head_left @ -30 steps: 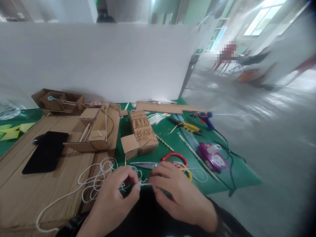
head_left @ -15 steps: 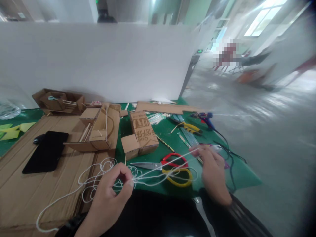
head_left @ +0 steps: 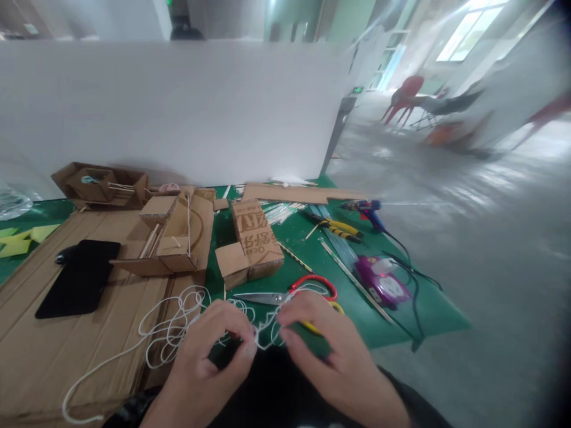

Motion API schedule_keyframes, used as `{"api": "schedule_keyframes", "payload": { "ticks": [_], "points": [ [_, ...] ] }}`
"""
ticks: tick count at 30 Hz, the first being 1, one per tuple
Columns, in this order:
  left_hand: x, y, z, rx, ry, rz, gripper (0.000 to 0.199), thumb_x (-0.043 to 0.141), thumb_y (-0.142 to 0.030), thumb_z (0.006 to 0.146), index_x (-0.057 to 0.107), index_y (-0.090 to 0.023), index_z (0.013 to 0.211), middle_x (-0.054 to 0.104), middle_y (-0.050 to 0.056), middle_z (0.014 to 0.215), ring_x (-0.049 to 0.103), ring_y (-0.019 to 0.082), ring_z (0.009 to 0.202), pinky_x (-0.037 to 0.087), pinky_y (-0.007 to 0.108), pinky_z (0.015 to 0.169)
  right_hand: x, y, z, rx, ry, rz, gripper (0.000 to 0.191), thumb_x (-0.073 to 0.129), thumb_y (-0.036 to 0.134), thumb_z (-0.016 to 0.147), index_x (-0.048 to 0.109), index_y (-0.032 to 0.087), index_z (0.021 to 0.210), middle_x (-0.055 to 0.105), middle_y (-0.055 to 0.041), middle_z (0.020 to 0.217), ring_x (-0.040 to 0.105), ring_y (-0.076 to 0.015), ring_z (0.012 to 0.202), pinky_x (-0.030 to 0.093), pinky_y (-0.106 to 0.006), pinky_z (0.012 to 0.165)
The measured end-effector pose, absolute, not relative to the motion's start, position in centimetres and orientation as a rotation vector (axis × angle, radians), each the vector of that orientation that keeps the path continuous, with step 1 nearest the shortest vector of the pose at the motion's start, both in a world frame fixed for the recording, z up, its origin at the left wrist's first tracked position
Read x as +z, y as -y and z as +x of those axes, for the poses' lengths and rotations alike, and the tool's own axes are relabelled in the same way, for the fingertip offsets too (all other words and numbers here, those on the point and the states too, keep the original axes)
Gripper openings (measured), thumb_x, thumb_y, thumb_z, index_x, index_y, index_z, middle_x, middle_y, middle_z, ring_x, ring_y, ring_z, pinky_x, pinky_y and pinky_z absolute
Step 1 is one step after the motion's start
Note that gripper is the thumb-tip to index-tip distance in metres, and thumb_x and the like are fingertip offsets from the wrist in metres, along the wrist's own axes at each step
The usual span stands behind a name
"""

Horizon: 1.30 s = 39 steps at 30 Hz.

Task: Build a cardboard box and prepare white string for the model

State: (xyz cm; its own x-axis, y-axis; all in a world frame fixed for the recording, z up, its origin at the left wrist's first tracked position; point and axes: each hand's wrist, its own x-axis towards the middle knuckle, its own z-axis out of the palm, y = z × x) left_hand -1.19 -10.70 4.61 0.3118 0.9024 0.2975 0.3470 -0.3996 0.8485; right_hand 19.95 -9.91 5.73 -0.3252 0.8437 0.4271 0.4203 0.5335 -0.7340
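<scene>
Close together at the near edge of the table are my two hands, with thin white string between them. My left hand is closed, its thumb and index finger pinching the string. The fingers of my right hand curl round part of the string, the thumb a little below the fingertips; the exact grip is partly hidden. A loose tangle of the same string lies to the left, on the cardboard. Just behind my right hand are scissors with red and yellow handles, partly covered by the hand.
Cardboard boxes and a cardboard model stand behind my hands. A black tablet lies left. Pliers, a blue glue gun, a purple device and its cables lie right. A white partition rises behind.
My right hand has come in left and down towards my left hand, uncovering the purple device. The string between them was stretched taut and now hangs slack in small loops.
</scene>
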Motion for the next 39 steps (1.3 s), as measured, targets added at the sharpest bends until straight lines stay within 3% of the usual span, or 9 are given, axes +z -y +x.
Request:
{"api": "schedule_keyframes", "payload": {
  "ticks": [18, 24, 31, 35, 39],
  "points": [
    [4.8, 10.6, -0.9, 1.083, -1.064, 2.105, 0.024, 0.055, -0.001, 0.084, 0.054, -0.025, 0.086, 0.063, -0.005, 0.083, 0.057, 0.012, 0.081, 0.045, 0.025, 0.074, 5.9, 9.7, 18.2, 0.847, 1.977, -0.877, 0.017, 0.057, 0.004, 0.082, 0.060, 0.020, 0.088, 0.067, -0.0008, 0.087, 0.062, -0.0138, 0.084, 0.047, -0.026, 0.082],
    [4.6, 10.8, -1.0, 1.072, -1.072, 2.117, 0.024, 0.054, 0.000, 0.084, 0.051, -0.024, 0.085, 0.061, -0.005, 0.083, 0.056, 0.012, 0.081, 0.046, 0.025, 0.073, 5.5, 9.8, 17.9, 0.933, 1.945, -0.952, 0.018, 0.055, 0.004, 0.077, 0.055, 0.020, 0.084, 0.063, -0.0003, 0.086, 0.058, -0.0135, 0.082, 0.046, -0.025, 0.077],
    [4.0, 11.0, -0.7, 1.050, -1.093, 2.023, 0.022, 0.051, -0.004, 0.088, 0.050, -0.026, 0.090, 0.060, -0.004, 0.089, 0.057, 0.013, 0.087, 0.047, 0.027, 0.078, 5.1, 9.8, 17.9, 1.136, 1.853, -1.098, 0.009, 0.052, 0.011, 0.080, 0.054, 0.020, 0.082, 0.057, 0.0008, 0.076, 0.051, -0.0127, 0.067, 0.044, -0.024, 0.062],
    [3.9, 11.0, -1.0, 1.037, -1.141, 2.055, 0.021, 0.055, -0.008, 0.089, 0.051, -0.026, 0.098, 0.061, -0.002, 0.092, 0.056, 0.015, 0.089, 0.047, 0.028, 0.079, 4.8, 9.8, 18.0, 1.035, 1.887, -1.102, 0.010, 0.053, 0.011, 0.079, 0.056, 0.020, 0.083, 0.059, -0.0006, 0.080, 0.054, -0.0142, 0.073, 0.044, -0.026, 0.067],
    [4.2, 10.7, -1.2, 1.004, -1.092, 2.191, 0.022, 0.056, -0.005, 0.087, 0.051, -0.025, 0.093, 0.064, -0.003, 0.085, 0.055, 0.015, 0.084, 0.045, 0.028, 0.077, 4.9, 9.7, 17.9, 0.972, 1.926, -1.088, 0.012, 0.054, 0.009, 0.079, 0.056, 0.020, 0.083, 0.061, -0.0005, 0.082, 0.056, -0.0145, 0.077, 0.044, -0.026, 0.071]
  ]
}}
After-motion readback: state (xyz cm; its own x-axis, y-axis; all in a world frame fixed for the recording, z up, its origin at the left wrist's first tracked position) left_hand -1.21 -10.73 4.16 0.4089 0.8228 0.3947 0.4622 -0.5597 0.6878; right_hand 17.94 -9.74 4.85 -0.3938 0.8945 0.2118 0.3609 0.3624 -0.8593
